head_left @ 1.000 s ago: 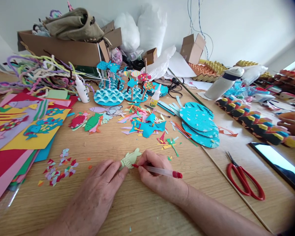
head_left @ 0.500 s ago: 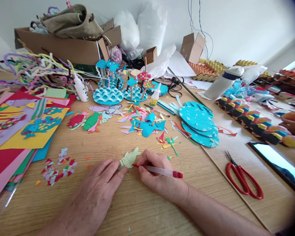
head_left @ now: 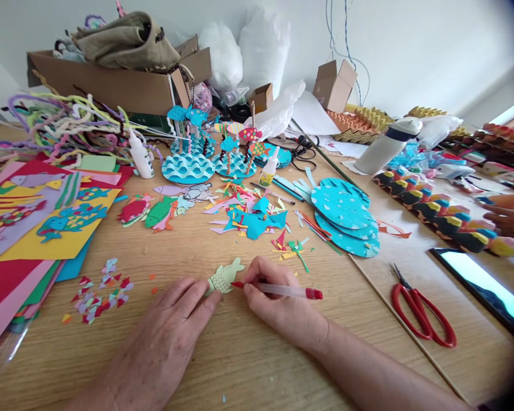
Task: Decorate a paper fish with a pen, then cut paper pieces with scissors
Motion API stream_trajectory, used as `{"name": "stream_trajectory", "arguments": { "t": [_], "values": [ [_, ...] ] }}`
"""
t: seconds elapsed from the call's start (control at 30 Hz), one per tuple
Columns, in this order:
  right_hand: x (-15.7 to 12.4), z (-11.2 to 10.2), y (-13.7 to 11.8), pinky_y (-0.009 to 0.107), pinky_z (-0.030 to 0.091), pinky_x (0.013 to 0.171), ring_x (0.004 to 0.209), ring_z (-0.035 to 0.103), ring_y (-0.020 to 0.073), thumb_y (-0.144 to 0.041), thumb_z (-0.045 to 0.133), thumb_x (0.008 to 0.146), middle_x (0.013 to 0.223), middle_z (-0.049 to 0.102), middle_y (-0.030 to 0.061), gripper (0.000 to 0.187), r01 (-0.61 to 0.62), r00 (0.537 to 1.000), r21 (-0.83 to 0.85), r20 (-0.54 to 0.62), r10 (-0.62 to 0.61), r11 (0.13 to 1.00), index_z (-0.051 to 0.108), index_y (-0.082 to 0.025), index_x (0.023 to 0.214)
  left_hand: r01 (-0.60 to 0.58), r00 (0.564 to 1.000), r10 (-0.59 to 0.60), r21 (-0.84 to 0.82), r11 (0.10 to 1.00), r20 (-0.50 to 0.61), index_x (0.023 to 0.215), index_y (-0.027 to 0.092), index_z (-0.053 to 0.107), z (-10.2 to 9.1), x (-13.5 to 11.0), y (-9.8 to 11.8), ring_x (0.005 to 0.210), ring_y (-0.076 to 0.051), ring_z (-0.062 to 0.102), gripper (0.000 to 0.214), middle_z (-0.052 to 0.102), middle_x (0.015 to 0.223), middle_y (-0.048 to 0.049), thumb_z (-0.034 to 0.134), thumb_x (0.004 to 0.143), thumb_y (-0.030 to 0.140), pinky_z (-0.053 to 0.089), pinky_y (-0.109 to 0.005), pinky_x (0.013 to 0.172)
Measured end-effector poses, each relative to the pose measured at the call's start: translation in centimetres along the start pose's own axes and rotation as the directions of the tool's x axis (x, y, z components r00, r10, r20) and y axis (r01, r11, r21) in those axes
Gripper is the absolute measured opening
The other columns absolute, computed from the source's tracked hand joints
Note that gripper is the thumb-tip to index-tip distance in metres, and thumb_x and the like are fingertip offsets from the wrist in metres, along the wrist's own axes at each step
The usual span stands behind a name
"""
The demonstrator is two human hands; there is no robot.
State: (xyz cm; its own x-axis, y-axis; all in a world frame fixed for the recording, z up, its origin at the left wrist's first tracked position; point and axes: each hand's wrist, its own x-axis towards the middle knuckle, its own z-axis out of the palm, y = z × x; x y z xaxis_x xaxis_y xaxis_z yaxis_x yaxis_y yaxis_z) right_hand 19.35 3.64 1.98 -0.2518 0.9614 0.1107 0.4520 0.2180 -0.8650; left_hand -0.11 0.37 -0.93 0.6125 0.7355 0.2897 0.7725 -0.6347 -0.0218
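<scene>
- Fish (head_left: pixel 223 278): flat on table (head_left: pixel 240 359), between hands.
- Left hand (head_left: pixel 184 311): fingertips press end opposite tail; pinch or flat hold, cannot tell.
- Right hand (head_left: pixel 272 297): pinches pen (head_left: pixel 289 290); tip at fish's lower edge, contact unclear.
- Risk: stroke overruns edge, marks table, if pen slips.
- Risk: fish skews if left pressure eases.
- Risk: ink smears if finger drags.
- Labels: yellow-labelled bottle (head_left: pixel 268 169), white bottle (head_left: pixel 141 156); print too small to read.
</scene>
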Motion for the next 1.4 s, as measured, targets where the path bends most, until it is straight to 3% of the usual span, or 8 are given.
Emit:
{"name": "stream_trajectory", "arguments": {
  "t": [0.33, 1.07, 1.4],
  "values": [
    [0.07, 0.09, 0.35, 0.018, 0.031, 0.046, 0.045, 0.039, 0.0074, -0.005, 0.046, 0.063, 0.051, 0.044, -0.0067, 0.014, 0.062, 0.998, -0.047, 0.017, -0.061, 0.997, 0.047, -0.019, 0.062, -0.028, 1.000, 0.028, 0.015, 0.999, 0.003, 0.123, 0.028, 0.048, 0.43, -0.08, -0.30, 0.098, -0.022, 0.047, 0.061, 0.054, 0.105, -0.0044, 0.034, 0.073, -0.004, 0.046, -0.035, 0.082],
    [-0.04, 0.10, 0.43, 0.017, 0.030, 0.045, 0.045, 0.039, 0.0069, -0.005, 0.047, 0.063, 0.053, 0.047, -0.0064, 0.014, 0.078, 0.996, -0.078, 0.042, -0.075, 0.994, 0.047, -0.019, 0.062, -0.042, 0.999, 0.042, 0.035, 0.998, 0.004, 0.121, 0.027, 0.050, 0.48, 0.13, -0.02, 0.097, -0.024, 0.045, 0.056, 0.051, 0.105, -0.0064, 0.037, 0.074, -0.001, 0.046, -0.038, 0.080],
    [0.04, 0.34, 0.68, 0.018, 0.032, 0.046, 0.045, 0.040, 0.0078, -0.006, 0.047, 0.062, 0.053, 0.048, -0.0058, 0.014, 0.068, 0.998, -0.111, -0.003, -0.069, 0.992, 0.048, -0.020, 0.063, -0.026, 1.000, 0.026, 0.042, 0.999, 0.009, 0.122, 0.028, 0.050, 0.61, 0.01, 0.02, 0.098, -0.023, 0.046, 0.056, 0.052, 0.105, -0.0058, 0.035, 0.075, -0.001, 0.046, -0.038, 0.082]
  ]
}}
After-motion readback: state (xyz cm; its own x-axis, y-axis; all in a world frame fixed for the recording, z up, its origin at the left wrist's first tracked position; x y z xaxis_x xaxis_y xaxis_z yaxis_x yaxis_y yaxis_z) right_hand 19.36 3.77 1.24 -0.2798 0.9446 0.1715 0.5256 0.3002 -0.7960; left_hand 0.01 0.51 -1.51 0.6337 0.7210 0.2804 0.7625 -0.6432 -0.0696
